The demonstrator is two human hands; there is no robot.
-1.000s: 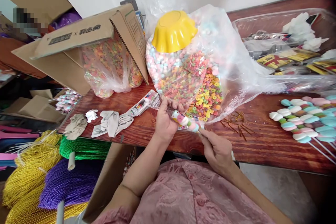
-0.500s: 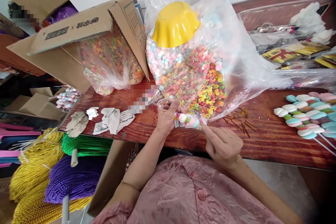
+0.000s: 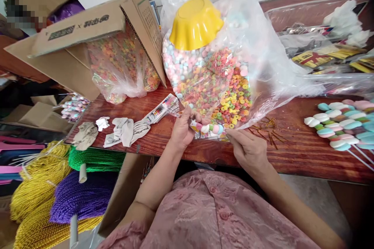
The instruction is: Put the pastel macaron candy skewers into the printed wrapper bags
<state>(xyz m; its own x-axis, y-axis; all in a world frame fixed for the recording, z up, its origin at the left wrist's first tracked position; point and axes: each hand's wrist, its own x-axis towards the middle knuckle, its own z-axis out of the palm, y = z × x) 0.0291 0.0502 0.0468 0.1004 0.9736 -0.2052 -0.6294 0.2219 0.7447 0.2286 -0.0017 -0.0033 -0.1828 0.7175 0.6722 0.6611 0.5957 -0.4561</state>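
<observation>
A short skewer of pastel marshmallows lies level between my hands, partly inside a printed clear plastic bag. My left hand is closed on the bag at the skewer's left end, thumb on top and fingers curled. My right hand pinches at the other end; the bag's edge or the stick there is too small to make out. Just left of my left hand lies a stack of flat printed bags. Beyond my hands sits a big clear bag of marshmallows and ring-shaped gummies.
A yellow scalloped bowl rests upside down on the big bag. Left stands an open carton with bagged gummies. Gold twist ties and finished marshmallow skewers lie right. Crumpled gloves sit near the table's front edge.
My left thumb has shifted slightly up and left, with the fingers curling in behind the bag. My right fingertips have risen a little at the skewer's right end.
</observation>
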